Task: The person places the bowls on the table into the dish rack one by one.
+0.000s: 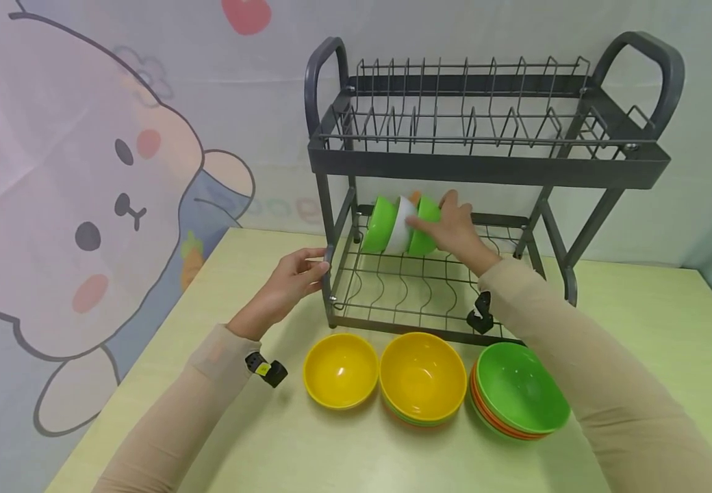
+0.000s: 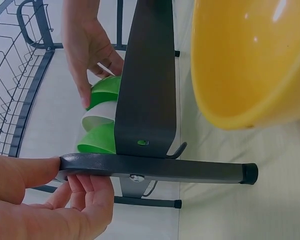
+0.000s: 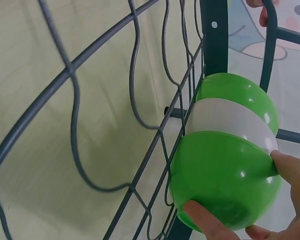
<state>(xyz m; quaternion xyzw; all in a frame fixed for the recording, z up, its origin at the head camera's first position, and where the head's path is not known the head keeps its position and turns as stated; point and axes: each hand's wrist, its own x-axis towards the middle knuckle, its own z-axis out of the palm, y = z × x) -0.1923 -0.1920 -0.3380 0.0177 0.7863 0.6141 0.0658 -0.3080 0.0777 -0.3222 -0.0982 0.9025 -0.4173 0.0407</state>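
On the lower shelf of a dark two-tier dish rack, a green bowl, a white bowl and a second green bowl stand on edge in a row at the left. My right hand grips the nearer green bowl, its thumb by the white bowl and its fingers around the base. At the rack's left side, my left hand holds the upright post between thumb and fingers. In the left wrist view, the crossbar partly hides the bowls.
Before the rack on the table sit a yellow bowl, a stack topped by a larger yellow bowl, and a stack of orange and green bowls. The upper wire shelf overhangs the right hand. A printed cloth hangs behind.
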